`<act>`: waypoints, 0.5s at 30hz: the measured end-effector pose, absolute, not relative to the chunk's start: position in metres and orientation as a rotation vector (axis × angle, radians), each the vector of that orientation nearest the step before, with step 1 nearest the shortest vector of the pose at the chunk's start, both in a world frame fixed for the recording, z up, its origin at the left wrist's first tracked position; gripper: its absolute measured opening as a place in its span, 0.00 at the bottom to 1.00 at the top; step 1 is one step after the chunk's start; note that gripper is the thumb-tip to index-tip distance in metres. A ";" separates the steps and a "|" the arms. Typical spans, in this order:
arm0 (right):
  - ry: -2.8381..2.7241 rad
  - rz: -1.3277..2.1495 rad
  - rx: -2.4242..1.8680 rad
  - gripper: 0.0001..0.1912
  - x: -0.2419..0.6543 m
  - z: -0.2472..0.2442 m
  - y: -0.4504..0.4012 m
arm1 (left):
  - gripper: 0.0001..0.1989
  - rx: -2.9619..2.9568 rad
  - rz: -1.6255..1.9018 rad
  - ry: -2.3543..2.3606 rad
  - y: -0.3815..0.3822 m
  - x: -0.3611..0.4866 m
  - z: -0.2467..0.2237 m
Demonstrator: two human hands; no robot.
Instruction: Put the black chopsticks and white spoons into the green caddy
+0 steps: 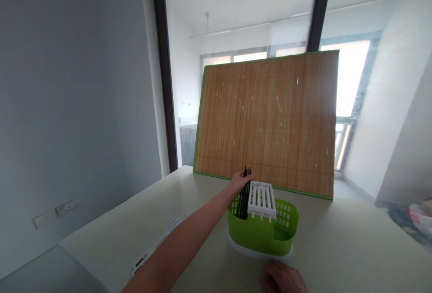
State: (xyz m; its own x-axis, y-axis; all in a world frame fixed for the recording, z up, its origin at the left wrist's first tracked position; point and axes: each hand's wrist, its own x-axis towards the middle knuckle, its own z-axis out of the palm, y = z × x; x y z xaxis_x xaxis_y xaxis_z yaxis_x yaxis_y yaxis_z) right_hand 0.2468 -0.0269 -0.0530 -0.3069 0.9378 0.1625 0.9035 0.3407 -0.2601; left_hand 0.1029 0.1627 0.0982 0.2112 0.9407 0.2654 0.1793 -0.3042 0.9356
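Observation:
A green utensil basket [251, 236] with latticed walls stands on a white base [248, 251]. Across its top sits a white slotted rack [262, 199] with small hooks on the front. My left hand [240, 179] reaches over the basket's left compartment, its fingers closed around the upper part of several black chopsticks [244, 205]. These stand upright, their lower ends inside that compartment. My right hand [283, 277] rests on the table close to the front of the base, fingers curled and partly hidden; nothing shows in it.
Left of my forearm, long white utensils [172, 225] lie on the pale table [337, 248], partly covered by the arm. Behind the basket leans a bamboo mat [266, 122] with green edging, against a glass partition. A grey wall [84, 81] is at left.

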 end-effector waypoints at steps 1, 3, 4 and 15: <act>-2.318 0.185 -1.646 0.03 0.247 -0.053 -0.027 | 0.15 1.638 1.195 1.048 0.162 0.104 0.097; -2.312 0.202 -1.630 0.03 0.246 -0.053 -0.026 | 0.15 1.587 1.253 1.019 0.159 0.104 0.095; -2.312 0.200 -1.623 0.04 0.246 -0.054 -0.026 | 0.15 1.565 1.278 1.008 0.157 0.103 0.095; -2.278 0.154 -1.575 0.03 0.245 -0.064 -0.023 | 0.15 1.438 1.393 0.926 0.116 0.092 0.091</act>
